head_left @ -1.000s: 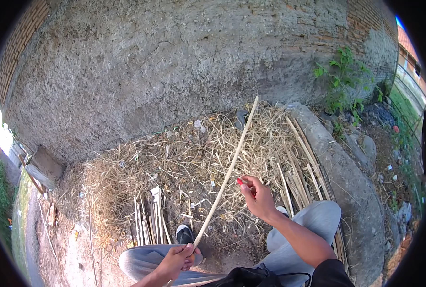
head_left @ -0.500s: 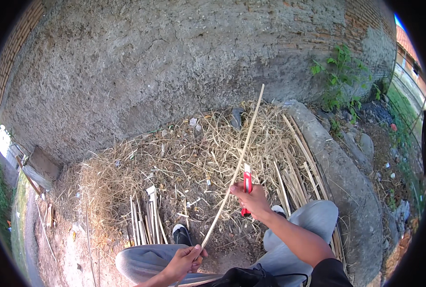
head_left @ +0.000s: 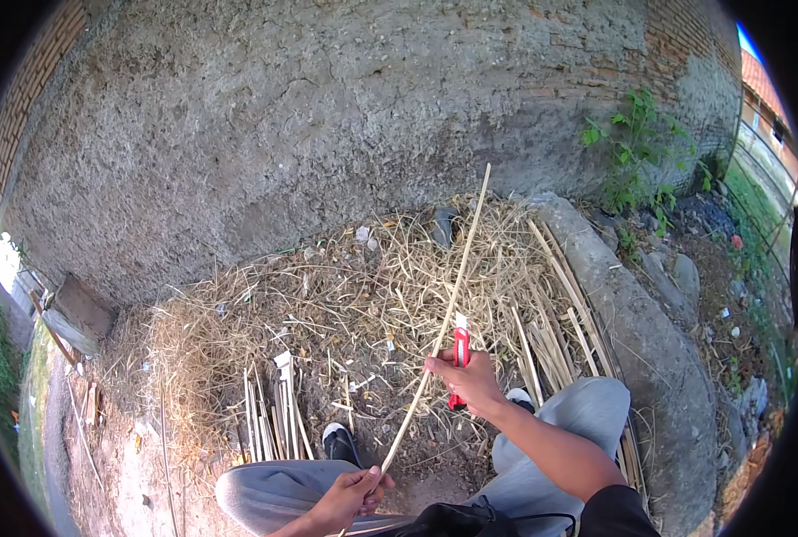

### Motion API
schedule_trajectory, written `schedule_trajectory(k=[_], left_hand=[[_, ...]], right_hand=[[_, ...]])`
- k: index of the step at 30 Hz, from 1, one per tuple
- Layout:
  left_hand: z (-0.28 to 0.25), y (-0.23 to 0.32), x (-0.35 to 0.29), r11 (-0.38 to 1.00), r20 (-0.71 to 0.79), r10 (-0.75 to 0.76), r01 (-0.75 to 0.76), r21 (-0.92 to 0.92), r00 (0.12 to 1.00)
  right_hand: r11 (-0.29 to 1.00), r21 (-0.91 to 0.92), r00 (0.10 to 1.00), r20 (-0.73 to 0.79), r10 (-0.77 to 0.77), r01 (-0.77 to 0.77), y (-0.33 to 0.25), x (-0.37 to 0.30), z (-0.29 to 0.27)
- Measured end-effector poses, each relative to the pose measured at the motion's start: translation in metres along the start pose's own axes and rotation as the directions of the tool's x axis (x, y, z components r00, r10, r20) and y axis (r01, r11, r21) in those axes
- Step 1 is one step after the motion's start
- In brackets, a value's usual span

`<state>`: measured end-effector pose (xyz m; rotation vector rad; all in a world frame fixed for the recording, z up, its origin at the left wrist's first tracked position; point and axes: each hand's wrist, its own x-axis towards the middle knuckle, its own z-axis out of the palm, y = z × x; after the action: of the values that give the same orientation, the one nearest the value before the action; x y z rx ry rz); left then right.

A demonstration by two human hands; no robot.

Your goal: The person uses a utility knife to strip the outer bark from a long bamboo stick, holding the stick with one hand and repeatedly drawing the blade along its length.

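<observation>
A long, thin, pale strip, seemingly split bamboo (head_left: 458, 268), slants from my lap up toward the wall. My left hand (head_left: 354, 498) is closed around its lower end, thumb on top. Higher up, my right hand (head_left: 473, 383) grips a red utility knife (head_left: 461, 347) with its blade out, pointing away from me. The thumb and fingertips of that same hand also touch the strip, so the knife lies just right of it. Whether the blade touches the strip, I cannot tell.
Curly pale shavings (head_left: 408, 268) cover the ground before a rough plastered wall (head_left: 345, 134). Cut strips (head_left: 269, 416) lie by my left foot, and more strips (head_left: 551, 345) by my right. A concrete edge (head_left: 631, 331) curves along the right, beneath a green plant (head_left: 636, 148).
My right hand has slid slightly down and left with the knife. My left hand has shifted a little to the right and down, and the strip's far tip has dropped slightly.
</observation>
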<state>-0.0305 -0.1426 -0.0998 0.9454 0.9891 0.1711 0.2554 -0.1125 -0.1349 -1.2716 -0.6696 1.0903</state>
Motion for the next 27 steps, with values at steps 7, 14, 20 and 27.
schedule_trajectory(k=[7, 14, 20, 27], left_hand=[[0.003, 0.003, 0.001, 1.0, -0.02, -0.023, 0.023, 0.015, 1.0], [0.002, 0.0, 0.002, 0.998, -0.018, -0.058, 0.058, -0.002, 0.998], [0.0, 0.002, 0.002, 1.0, 0.055, -0.012, 0.014, -0.025, 0.998], [-0.009, -0.001, 0.009, 0.99, 0.082, -0.139, 0.139, 0.014, 0.987]], right_hand=[[1.0, 0.002, 1.0, 0.001, 0.02, -0.02, -0.006, -0.003, -0.002], [0.997, 0.052, 0.998, -0.03, 0.049, -0.048, -0.007, -0.003, 0.0], [0.999, 0.039, 0.999, -0.043, 0.028, -0.026, -0.005, -0.002, -0.001], [0.997, 0.063, 0.998, -0.042, 0.039, -0.036, -0.006, -0.003, 0.0]])
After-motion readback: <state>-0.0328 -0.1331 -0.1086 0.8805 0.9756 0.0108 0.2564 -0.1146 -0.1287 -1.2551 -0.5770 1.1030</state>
